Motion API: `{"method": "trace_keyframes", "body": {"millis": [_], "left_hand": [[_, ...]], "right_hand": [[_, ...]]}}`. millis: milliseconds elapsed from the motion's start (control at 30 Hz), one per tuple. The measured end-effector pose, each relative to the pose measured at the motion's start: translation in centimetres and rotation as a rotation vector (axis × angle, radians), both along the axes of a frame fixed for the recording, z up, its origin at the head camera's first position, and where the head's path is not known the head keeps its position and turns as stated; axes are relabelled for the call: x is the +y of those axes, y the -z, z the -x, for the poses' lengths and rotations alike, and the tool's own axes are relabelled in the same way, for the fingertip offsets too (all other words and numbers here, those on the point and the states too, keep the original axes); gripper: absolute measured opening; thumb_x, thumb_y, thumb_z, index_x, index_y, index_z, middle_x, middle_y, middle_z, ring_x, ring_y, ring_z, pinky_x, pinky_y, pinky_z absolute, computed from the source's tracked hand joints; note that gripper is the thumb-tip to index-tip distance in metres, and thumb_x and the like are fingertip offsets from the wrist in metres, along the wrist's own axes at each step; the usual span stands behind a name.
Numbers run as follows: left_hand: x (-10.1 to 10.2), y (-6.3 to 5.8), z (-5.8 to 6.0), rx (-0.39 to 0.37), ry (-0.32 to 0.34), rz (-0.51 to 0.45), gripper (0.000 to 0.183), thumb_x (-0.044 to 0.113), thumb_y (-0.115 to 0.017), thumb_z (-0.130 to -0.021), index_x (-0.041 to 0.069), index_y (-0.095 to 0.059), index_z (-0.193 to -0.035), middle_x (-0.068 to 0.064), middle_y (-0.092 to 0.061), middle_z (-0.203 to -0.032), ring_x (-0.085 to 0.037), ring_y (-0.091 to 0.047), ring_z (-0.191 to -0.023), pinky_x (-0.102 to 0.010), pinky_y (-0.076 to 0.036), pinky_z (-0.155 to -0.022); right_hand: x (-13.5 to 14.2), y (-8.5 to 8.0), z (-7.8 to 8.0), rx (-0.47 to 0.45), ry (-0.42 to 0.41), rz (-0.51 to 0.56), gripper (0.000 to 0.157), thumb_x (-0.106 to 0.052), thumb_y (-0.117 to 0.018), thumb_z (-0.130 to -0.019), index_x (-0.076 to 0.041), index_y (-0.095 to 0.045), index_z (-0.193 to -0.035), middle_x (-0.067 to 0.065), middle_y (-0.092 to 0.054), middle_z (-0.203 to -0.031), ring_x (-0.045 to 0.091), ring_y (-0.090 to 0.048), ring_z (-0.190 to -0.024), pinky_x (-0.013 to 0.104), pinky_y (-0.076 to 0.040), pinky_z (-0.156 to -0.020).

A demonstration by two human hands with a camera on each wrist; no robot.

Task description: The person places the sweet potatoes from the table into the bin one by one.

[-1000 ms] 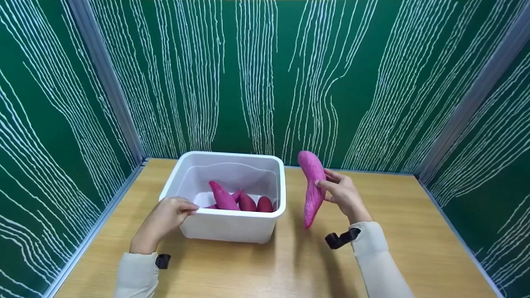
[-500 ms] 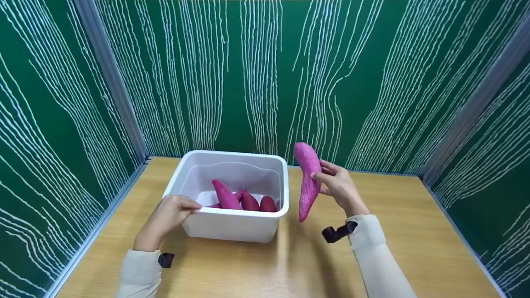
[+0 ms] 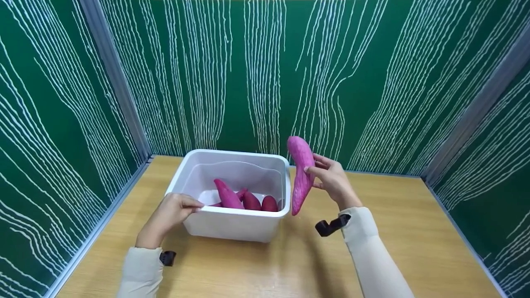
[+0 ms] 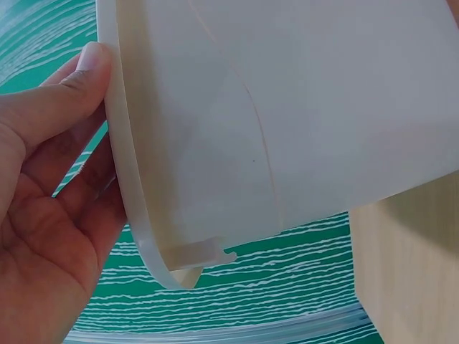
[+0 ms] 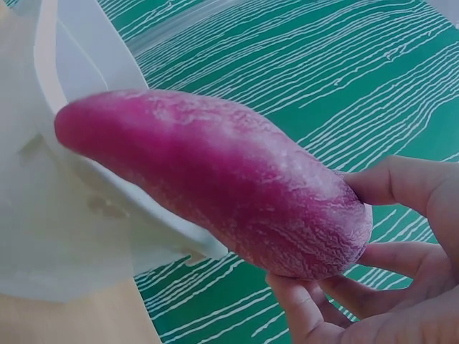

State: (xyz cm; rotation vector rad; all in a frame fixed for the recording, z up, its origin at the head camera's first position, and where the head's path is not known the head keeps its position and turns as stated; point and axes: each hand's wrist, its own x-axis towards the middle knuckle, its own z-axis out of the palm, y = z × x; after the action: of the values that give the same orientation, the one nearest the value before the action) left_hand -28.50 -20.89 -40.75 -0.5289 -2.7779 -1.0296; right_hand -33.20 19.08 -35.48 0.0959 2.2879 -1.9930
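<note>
A long pink sweet potato (image 3: pixel 301 165) is held up in the air by my right hand (image 3: pixel 331 178), just right of the white plastic bin (image 3: pixel 232 225). The thumb and fingers pinch it around its middle, and its narrow end points down. In the right wrist view the sweet potato (image 5: pixel 215 172) covers part of the bin's rim. My left hand (image 3: pixel 172 213) grips the near left part of that rim, its thumb (image 4: pixel 90 72) against the edge. Inside the bin lie a pink sweet potato (image 3: pixel 227 196) and darker red ones (image 3: pixel 251 201), partly hidden by the front wall.
The bin stands on a wooden table (image 3: pixel 372 248). Green panels with wavy white lines (image 3: pixel 265 82) rise at the back and both sides, with metal posts (image 3: pixel 120 78) at the corners. A black wrist camera (image 3: pixel 331 225) sits on the right sleeve.
My right hand has lifted the sweet potato slightly and carried it left, up to the bin's right side. The left hand has stayed on the rim; the whole view has shifted a little.
</note>
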Motion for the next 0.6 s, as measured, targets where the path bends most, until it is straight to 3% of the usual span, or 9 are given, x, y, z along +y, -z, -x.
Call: {"method": "trace_keyframes", "body": {"millis": [200, 600], "left_hand": [[-0.1, 0.2, 0.1, 0.054, 0.032, -0.004, 0.015, -0.003, -0.072, -0.081, 0.004, -0.078, -0.092, -0.011, -0.075, -0.092, -0.026, -0.069, -0.091, -0.047, -0.054, -0.089], [0.1, 0.3, 0.1, 0.022, -0.007, -0.019, 0.015, -0.002, -0.071, -0.082, 0.006, -0.078, -0.092, -0.01, -0.075, -0.093, -0.027, -0.069, -0.093, -0.05, -0.051, -0.093]], "right_hand": [[-1.1, -0.5, 0.5, -0.005, -0.008, 0.034, 0.07, -0.012, -0.062, -0.089, -0.012, -0.029, -0.151, 0.014, -0.04, -0.149, 0.029, -0.05, -0.126, 0.041, -0.052, -0.095], [-2.8, -0.3, 1.3, 0.012, -0.022, 0.052, 0.068, -0.012, -0.062, -0.091, -0.013, -0.03, -0.151, 0.014, -0.04, -0.149, 0.03, -0.049, -0.127, 0.043, -0.05, -0.097]]}}
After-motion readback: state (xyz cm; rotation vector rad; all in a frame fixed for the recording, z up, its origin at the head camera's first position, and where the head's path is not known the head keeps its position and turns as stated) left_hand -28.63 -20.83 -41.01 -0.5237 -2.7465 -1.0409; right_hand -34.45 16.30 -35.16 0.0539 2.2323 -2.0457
